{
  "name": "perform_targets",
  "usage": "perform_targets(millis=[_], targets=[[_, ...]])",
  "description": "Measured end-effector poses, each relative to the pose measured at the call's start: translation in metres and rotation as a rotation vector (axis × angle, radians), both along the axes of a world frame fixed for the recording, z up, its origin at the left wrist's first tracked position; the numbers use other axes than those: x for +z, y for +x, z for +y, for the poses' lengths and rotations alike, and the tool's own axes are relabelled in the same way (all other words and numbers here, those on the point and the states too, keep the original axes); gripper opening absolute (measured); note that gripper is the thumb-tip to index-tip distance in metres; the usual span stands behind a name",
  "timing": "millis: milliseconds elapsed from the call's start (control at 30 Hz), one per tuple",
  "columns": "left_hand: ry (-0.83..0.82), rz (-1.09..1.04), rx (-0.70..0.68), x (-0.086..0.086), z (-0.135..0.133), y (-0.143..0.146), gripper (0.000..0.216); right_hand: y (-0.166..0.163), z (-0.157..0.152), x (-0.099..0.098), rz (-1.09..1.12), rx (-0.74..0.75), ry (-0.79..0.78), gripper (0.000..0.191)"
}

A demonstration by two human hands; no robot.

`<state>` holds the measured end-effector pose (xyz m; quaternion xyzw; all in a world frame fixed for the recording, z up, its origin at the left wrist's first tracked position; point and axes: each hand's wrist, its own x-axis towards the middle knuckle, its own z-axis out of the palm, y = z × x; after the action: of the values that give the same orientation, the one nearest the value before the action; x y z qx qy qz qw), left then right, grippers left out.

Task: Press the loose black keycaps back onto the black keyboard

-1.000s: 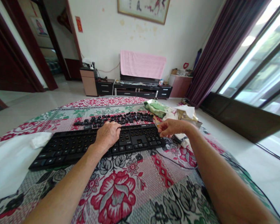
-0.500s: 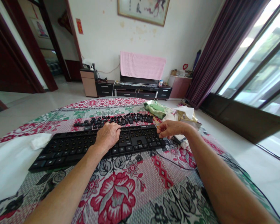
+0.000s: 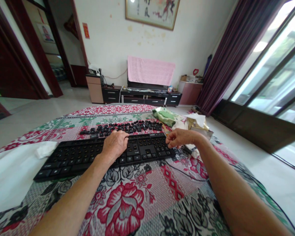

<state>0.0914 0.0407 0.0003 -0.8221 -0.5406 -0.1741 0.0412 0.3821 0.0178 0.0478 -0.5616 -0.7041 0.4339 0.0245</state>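
Observation:
A black keyboard (image 3: pixel 135 159) lies at a slant across the patterned cloth, with most of its keycaps off and small sockets showing. My left hand (image 3: pixel 116 144) rests on its middle, fingers bent over the far edge and holding it. Over the number pad at the right end, my right hand (image 3: pixel 179 137) is closed in a pinch. What sits between those fingertips is too small to make out; a thin tan strip (image 3: pixel 165 128) shows just beyond them. Loose black keycaps (image 3: pixel 137 126) lie in a long heap behind the keyboard.
A green tissue pack (image 3: pixel 167 115) and an open box with white tissue (image 3: pixel 198 123) stand at the back right. White cloth or paper (image 3: pixel 12 173) covers the left side. A black cable (image 3: pixel 186 176) runs over the flowered tablecloth (image 3: pixel 124 206). A television under a pink towel (image 3: pixel 151 70) is beyond.
The view has shifted slightly, so everything sits a little lower and to the right. Both hands keep nearly the same places on the keyboard; the right fingers have moved only slightly.

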Motion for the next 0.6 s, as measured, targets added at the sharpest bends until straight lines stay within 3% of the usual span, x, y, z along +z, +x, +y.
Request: perform_targets(millis=[600], targets=[[0.027, 0.010, -0.009, -0.0038, 0.0024, -0.0012, 0.029, -0.0075, -0.0047, 0.0044, -0.055, -0.032, 0.021, 0.015]])
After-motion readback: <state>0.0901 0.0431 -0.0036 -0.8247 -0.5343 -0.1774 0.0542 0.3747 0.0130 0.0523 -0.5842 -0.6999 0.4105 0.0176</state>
